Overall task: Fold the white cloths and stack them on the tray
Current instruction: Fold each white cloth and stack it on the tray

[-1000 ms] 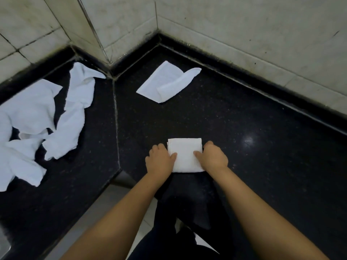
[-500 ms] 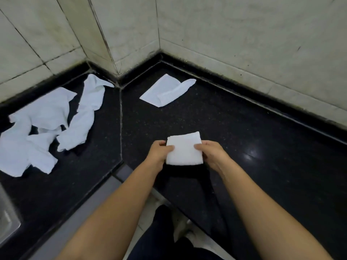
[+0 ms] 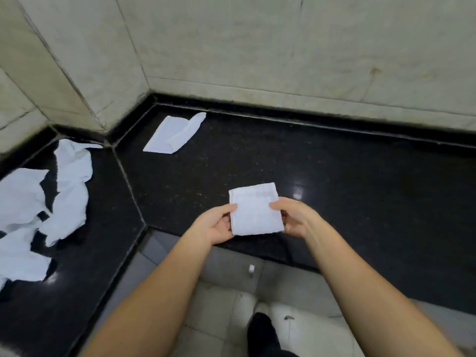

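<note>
Both hands (image 3: 255, 222) around folded cloth (image 3: 255, 211)

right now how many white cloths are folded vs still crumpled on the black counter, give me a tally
Folded small square white cloth, held in the grip of both the left hand and right hand: 1
Partly folded flat white cloth near the corner: 1
Crumpled white cloths at the left: apparently 3, though they overlap
Total: about 5

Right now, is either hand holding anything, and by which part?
Both hold the folded cloth: the left hand pinches its left edge, the right hand its right edge.
</note>
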Action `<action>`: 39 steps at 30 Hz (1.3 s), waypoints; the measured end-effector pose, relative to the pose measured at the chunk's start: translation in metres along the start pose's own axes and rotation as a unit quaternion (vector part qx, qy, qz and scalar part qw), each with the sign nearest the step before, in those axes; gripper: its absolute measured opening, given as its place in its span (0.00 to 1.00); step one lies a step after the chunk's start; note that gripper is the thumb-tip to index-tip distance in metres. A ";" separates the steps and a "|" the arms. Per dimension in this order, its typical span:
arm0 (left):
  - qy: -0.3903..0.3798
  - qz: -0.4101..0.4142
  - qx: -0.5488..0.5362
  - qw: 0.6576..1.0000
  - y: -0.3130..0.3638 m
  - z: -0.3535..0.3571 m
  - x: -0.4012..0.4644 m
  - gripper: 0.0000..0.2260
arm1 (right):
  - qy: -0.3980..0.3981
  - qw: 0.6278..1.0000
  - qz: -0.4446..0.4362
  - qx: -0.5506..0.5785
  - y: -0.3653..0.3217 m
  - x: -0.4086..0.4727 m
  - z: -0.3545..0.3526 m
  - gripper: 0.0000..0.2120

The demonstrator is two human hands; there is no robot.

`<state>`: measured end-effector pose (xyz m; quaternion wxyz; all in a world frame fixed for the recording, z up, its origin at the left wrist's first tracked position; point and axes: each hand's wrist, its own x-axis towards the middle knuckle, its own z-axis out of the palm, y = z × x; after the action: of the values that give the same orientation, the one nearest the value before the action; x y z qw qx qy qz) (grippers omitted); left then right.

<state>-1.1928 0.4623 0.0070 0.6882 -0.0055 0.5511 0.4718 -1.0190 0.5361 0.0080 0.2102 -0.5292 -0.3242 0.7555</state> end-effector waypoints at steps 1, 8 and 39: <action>-0.011 0.004 0.025 1.000 -0.008 0.003 -0.005 0.05 | 0.016 1.000 -0.011 0.006 0.010 -0.012 -0.008 0.10; -0.085 0.016 0.190 0.978 -0.076 0.041 -0.046 0.07 | 0.123 0.988 -0.083 0.053 0.078 -0.112 -0.073 0.05; -0.372 -0.004 0.402 0.837 -0.468 0.592 -0.142 0.09 | 0.377 0.864 -0.257 0.211 0.111 -0.484 -0.621 0.05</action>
<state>-0.4327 0.4237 0.1086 0.7848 0.4451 0.3950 0.1731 -0.2645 0.3048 0.1069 0.6101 -0.6146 -0.1775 0.4676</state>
